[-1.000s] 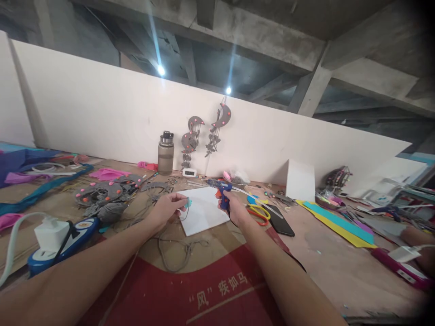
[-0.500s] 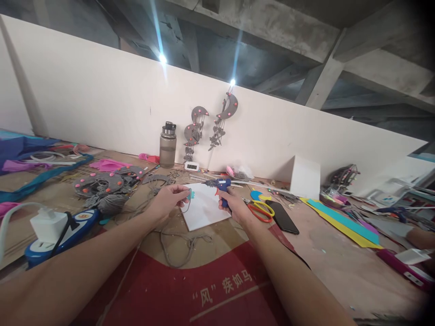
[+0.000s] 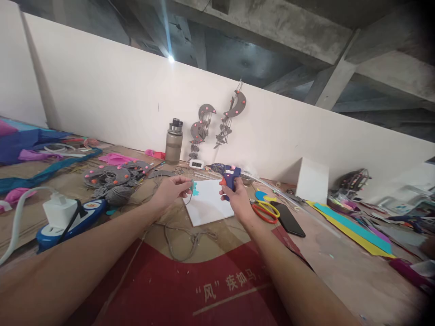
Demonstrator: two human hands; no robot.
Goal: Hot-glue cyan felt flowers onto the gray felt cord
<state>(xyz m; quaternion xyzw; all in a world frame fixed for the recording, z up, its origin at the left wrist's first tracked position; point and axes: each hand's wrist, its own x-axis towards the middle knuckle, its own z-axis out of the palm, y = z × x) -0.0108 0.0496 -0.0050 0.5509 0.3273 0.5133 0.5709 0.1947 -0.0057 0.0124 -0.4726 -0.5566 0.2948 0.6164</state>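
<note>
Left grip: thumb and fingers pinched on a thin gray cord; a small teal piece sits right at my fingertips, over the near-left part of the white board. Cannot tell whether piece and cord are joined.

Right grip: wrapped around the handle of a blue glue gun, orange trigger by my fingers, nozzle end pointing left. Gun is above the far-right edge of the board, apart from the teal piece.

Board lies flat on red-and-brown cardboard on the tabletop. More gray cord, loosely looped, on the cardboard, near side of the board.

Right of my right grip: scissors with red and yellow handles, then a black phone; farther right, teal and yellow sheets.

Left: dotted gray pieces, a gray yarn ball, and, nearer, a blue power strip with a white plug.

Far side: bottle, small white clock, gray crescents hanging against the pale wall.
</note>
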